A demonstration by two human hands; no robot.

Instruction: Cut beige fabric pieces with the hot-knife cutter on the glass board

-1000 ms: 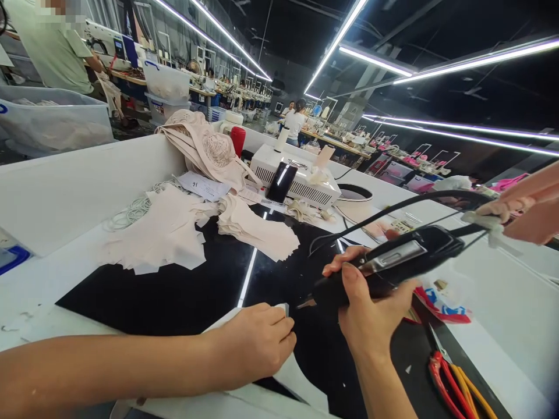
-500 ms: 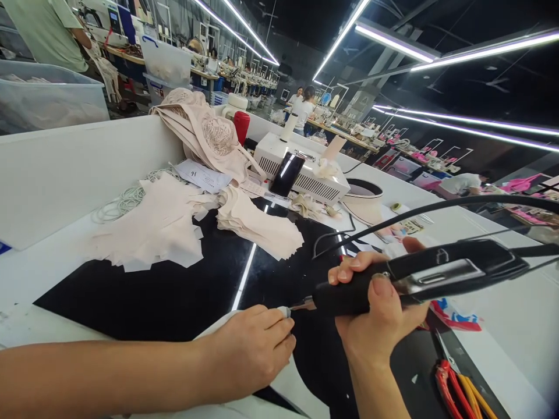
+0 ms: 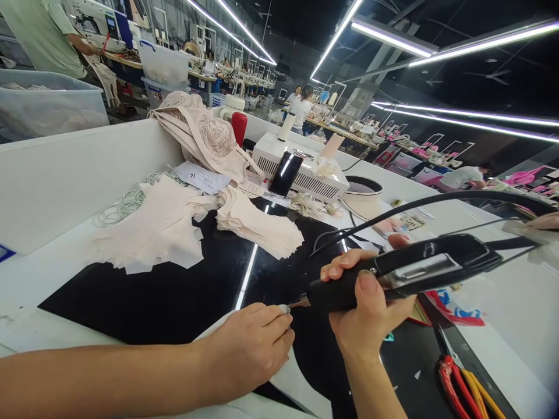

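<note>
My left hand is closed in a pinch at the lower middle, around a small pale grey piece whose end shows past the fingertips. My right hand is wrapped round a black corded tool with a silver plate on its side. The tool's thin metal tip points left and meets or nearly meets the pale piece. Below both hands lies a glossy black board. Pale fabric pieces and a stack of cream fabric pieces rest on it.
Red-handled scissors lie at lower right. Behind stand a white vented box, a black phone, a red spool and beige lace garments. Black cables arch across the right. A person in green is at upper left.
My right hand and the black tool have moved slightly left. My left hand is nearly where it was. A pale, blurred object has appeared at the right edge beside the cable.
</note>
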